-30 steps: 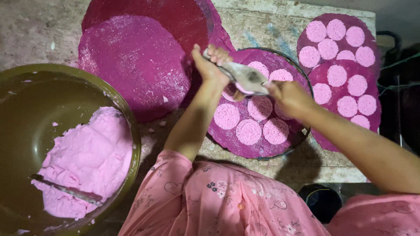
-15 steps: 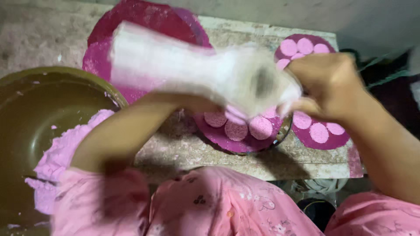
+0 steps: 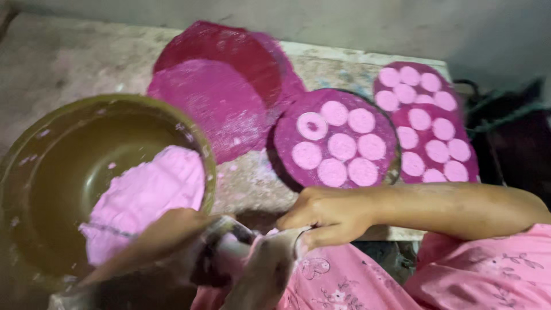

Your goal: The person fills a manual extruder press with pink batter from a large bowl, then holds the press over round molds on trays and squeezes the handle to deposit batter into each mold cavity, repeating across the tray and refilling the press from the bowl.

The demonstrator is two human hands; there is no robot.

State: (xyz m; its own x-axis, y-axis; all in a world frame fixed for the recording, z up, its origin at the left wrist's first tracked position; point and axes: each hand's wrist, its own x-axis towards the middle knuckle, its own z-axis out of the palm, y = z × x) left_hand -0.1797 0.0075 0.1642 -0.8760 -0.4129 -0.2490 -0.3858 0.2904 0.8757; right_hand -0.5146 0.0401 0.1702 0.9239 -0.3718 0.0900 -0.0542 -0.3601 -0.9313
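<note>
My right hand (image 3: 328, 213) pinches the top edge of a pale, wet bag-like piece (image 3: 264, 270) low in the view, over my pink-clad lap. My left hand (image 3: 172, 235) is blurred; it seems closed on the same piece, near its dark metal part (image 3: 221, 252). Just to the left stands a large olive bowl (image 3: 115, 102) holding a lump of pink dough (image 3: 149, 192). Beyond my right hand, a round magenta tray (image 3: 285, 155) carries several pale pink discs (image 3: 342, 146), one of them dented in the middle.
Right of that tray, a second magenta mat (image 3: 466, 123) is filled with several pink discs. Two bare round magenta mats (image 3: 212, 103) overlap at the back. A thin utensil (image 3: 109, 229) lies in the dough. All stand on a stained stone slab (image 3: 74, 63); dark objects (image 3: 508, 132) crowd the right edge.
Both hands left the disc tray and came down to my lap with the pale piece. The view swung left, showing more of the bowl.
</note>
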